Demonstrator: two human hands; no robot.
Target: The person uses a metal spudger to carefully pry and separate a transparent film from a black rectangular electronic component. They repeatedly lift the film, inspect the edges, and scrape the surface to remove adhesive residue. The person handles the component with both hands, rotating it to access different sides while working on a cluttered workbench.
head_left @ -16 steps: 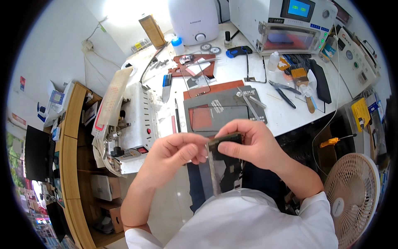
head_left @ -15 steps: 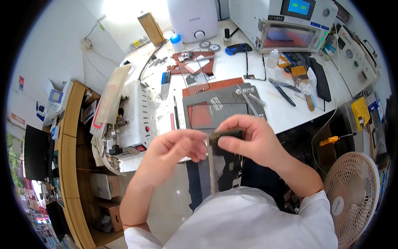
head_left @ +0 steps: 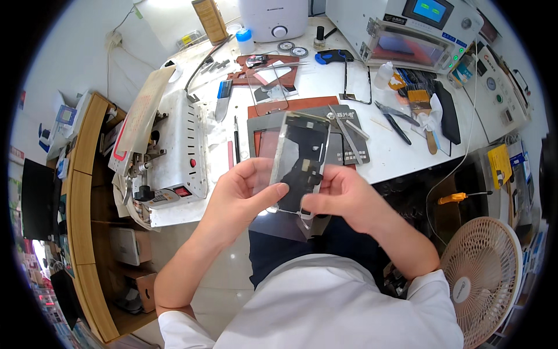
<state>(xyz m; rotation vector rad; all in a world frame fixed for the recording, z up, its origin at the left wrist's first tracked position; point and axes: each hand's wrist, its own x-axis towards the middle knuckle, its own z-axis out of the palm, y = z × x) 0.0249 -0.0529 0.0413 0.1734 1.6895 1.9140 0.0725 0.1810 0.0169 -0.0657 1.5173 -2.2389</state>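
Between my hands I hold a phone screen (head_left: 299,151), its dark back with small tabs and a flex cable facing up. A clear film (head_left: 279,225) sticks out past its left side and lower end. My left hand (head_left: 241,195) grips the lower left edge, with the thumb on the dark back. On the opposite edge, my right hand (head_left: 349,200) pinches the lower right, thumb on top and fingers behind. Beneath the screen's far part is a grey work mat (head_left: 361,152), with metal tweezers (head_left: 344,135) lying on it.
A white machine with a raised lid (head_left: 186,154) stands on the left of the bench. Pliers (head_left: 397,123), a brush (head_left: 427,119) and a dropper bottle (head_left: 384,75) lie to the right. Farther back are a blue-handled tool (head_left: 334,56) and a boxy machine (head_left: 383,23). A fan (head_left: 479,279) stands low right.
The phone screen has swung from a steep tilt near my body to lying flatter, farther out over the mat. My left hand, beside its edge before, now grips it; my right hand has moved lower along it.
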